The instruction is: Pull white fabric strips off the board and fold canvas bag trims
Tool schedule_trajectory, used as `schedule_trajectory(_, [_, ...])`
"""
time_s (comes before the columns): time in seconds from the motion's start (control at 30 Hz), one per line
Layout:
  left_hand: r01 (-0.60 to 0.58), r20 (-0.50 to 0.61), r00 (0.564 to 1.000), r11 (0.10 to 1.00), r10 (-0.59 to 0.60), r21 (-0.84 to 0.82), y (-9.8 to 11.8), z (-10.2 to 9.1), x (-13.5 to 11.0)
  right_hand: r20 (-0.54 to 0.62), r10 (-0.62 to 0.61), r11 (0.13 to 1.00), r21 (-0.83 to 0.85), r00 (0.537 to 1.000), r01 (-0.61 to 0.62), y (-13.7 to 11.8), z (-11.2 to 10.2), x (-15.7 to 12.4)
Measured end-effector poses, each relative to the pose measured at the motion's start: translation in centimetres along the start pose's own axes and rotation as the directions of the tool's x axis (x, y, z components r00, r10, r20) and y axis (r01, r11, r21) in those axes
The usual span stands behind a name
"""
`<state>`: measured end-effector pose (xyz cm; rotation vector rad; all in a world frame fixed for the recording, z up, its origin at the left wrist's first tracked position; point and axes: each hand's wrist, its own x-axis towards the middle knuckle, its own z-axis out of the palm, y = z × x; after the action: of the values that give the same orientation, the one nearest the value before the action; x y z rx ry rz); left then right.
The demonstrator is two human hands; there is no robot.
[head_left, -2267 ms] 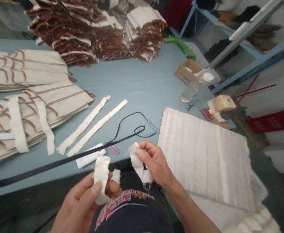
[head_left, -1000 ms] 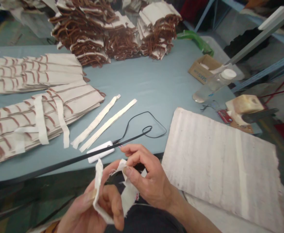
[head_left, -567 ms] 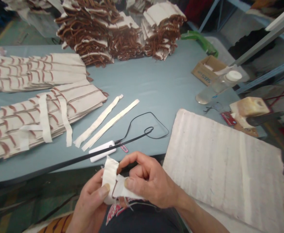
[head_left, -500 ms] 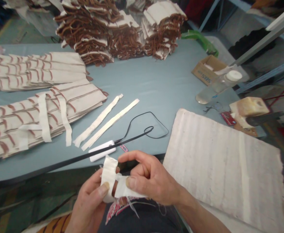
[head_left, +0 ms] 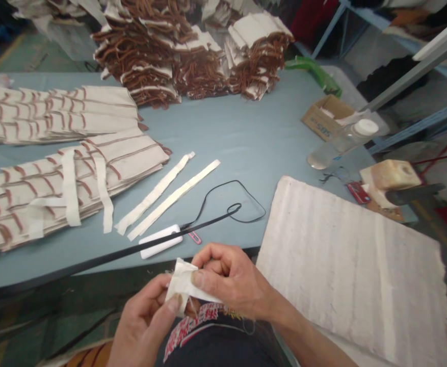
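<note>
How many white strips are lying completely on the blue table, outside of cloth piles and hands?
2: a wrinkled strip nearer the brown-striped cloth pile, and a straighter strip to its right in the picture. More could be hidden beneath the piles.

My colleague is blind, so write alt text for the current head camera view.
The left hand and right hand pinch white fabric between them, before a blue table bearing two loose pale strips, a black cord and stacked fabric pieces.
</note>
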<state>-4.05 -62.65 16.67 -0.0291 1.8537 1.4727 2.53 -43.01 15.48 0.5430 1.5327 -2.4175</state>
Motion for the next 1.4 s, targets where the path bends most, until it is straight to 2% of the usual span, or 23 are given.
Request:
schedule_trajectory(0.1, [-0.012, 0.004, 1.000, 0.999, 0.012, 0.031, 0.0, -0.3, 0.1, -0.001, -0.026, 0.999, -0.025, 1.000, 0.026, -0.4, -0.4, -0.1])
schedule_trajectory(0.2, [-0.038, 0.040, 0.999, 0.999, 0.037, 0.020, -0.2, -0.8, 0.1, -0.072, -0.227, 0.962, -0.175, 0.971, 0.212, -0.8, -1.1, -0.8])
schedule_trajectory(0.23, [-0.035, 0.052, 0.998, 0.999, 0.034, 0.009, -0.3, -1.0, 0.0, -0.066, -0.330, 0.913, -0.275, 0.942, 0.301, -0.9, -1.5, -1.1])
schedule_trajectory(0.3, [-0.011, 0.049, 0.999, 1.000, 0.011, 0.000, -0.2, -1.1, -0.1, 0.025, -0.524, 0.739, -0.484, 0.852, 0.469, -1.0, -2.1, -1.5])
schedule_trajectory(0.37, [0.015, 0.004, 1.000, 1.000, -0.015, 0.000, 0.1, -1.0, -0.2, 0.146, -0.621, 0.563, -0.601, 0.770, 0.567, -1.0, -2.5, -1.8])
schedule_trajectory(0.4, [0.023, -0.026, 0.999, 1.000, -0.023, -0.008, 0.3, -0.9, -0.2, 0.170, -0.629, 0.529, -0.622, 0.759, 0.578, -1.0, -2.6, -1.8])
schedule_trajectory(0.43, [0.027, -0.053, 0.998, 0.999, -0.028, -0.021, 0.6, -0.7, -0.3, 0.162, -0.613, 0.544, -0.623, 0.774, 0.562, -1.0, -2.6, -1.7])
schedule_trajectory(0.47, [0.029, -0.071, 0.997, 0.999, -0.032, -0.038, 0.9, -0.6, -0.4, 0.119, -0.578, 0.602, -0.605, 0.807, 0.520, -1.0, -2.5, -1.6])
schedule_trajectory(0.57, [0.032, -0.043, 0.998, 0.997, -0.035, -0.075, 1.5, -0.3, -0.4, -0.121, -0.388, 0.858, -0.408, 0.914, 0.310, -0.7, -2.1, -1.0])
schedule_trajectory(0.6, [0.040, -0.023, 0.999, 0.995, -0.042, -0.086, 1.6, -0.3, -0.3, -0.185, -0.321, 0.913, -0.322, 0.929, 0.251, -0.6, -1.9, -0.8])
schedule_trajectory(0.67, [0.050, 0.010, 0.999, 0.993, -0.049, -0.111, 1.5, -0.4, 0.0, -0.254, -0.232, 0.962, -0.203, 0.939, 0.182, -0.4, -1.5, -0.3])
schedule_trajectory(0.8, [0.026, 0.125, 0.992, 0.992, -0.010, -0.122, 0.9, -0.5, 0.8, -0.264, -0.190, 0.979, -0.119, 0.946, 0.163, -0.3, -1.1, 0.4])
schedule_trajectory(0.93, [-0.030, 0.218, 0.975, 0.999, 0.037, -0.034, 1.0, 0.4, 0.8, -0.265, -0.209, 0.977, -0.089, 0.941, 0.192, -0.4, -0.8, 0.5])
schedule_trajectory(1.1, [-0.111, 0.246, 0.966, 0.988, 0.082, 0.104, 0.7, 1.1, 1.0, -0.402, -0.286, 0.957, -0.165, 0.870, 0.238, 0.2, -0.7, 0.2])
schedule_trajectory(1.23, [-0.226, 0.401, 0.903, 0.964, 0.153, 0.141, 0.0, 1.1, 2.8, -0.432, -0.242, 0.970, -0.121, 0.868, 0.211, 1.2, -1.1, -0.1])
schedule_trajectory(1.33, [-0.323, 0.449, 0.862, 0.938, 0.236, 0.126, 0.0, 1.6, 3.9, -0.446, -0.221, 0.972, -0.025, 0.867, 0.235, 2.1, -1.1, -0.2])
schedule_trajectory(1.4, [-0.328, 0.480, 0.844, 0.939, 0.240, 0.107, 0.2, 2.3, 4.1, -0.434, -0.200, 0.965, 0.067, 0.878, 0.253, 2.7, -0.9, -0.2])
